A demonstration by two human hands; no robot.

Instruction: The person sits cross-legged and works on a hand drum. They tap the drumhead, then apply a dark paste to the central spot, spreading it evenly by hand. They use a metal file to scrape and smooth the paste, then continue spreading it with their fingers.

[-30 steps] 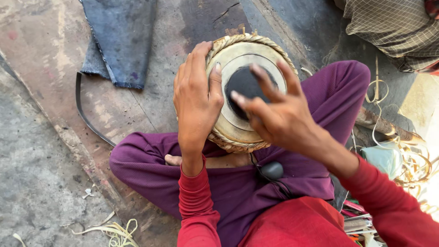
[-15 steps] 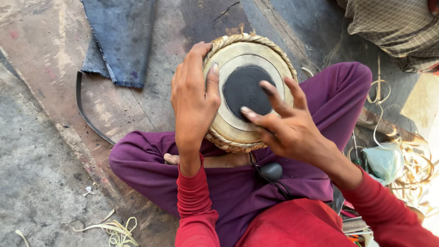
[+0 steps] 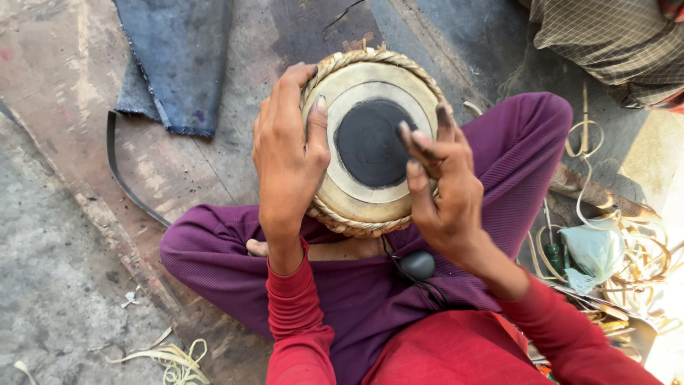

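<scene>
At the far left of the view, bare concrete floor (image 3: pixel 50 285) is seen, with a thin dark strap (image 3: pixel 121 178) curved across it and a folded blue cloth (image 3: pixel 178 57) laid further up. Toward the centre, a small hand drum (image 3: pixel 370 142) is held upright between the crossed legs, which are clad in purple trousers (image 3: pixel 214 249); its head faces the camera. The left hand (image 3: pixel 288 153) is clamped on the left rim of the drum, the fingers wrapped over the braided edge and the thumb pressed on the pale skin. A round black patch (image 3: pixel 370 142) is already laid at the middle of the drumhead and appears even and fully covered, so the application is judged to be well advanced; whether further smoothing is required cannot be told. The right hand (image 3: pixel 445 189) is raised just above the right side of the drumhead, grasping nothing, its fingers loosely spread and blackened at the tips. A small dark rounded object (image 3: pixel 417 265) rests on the lap below the drum. At the far right, pale lacing strips (image 3: pixel 627 249) and a crumpled plastic bag (image 3: pixel 595 249) lie on the ground.
</scene>
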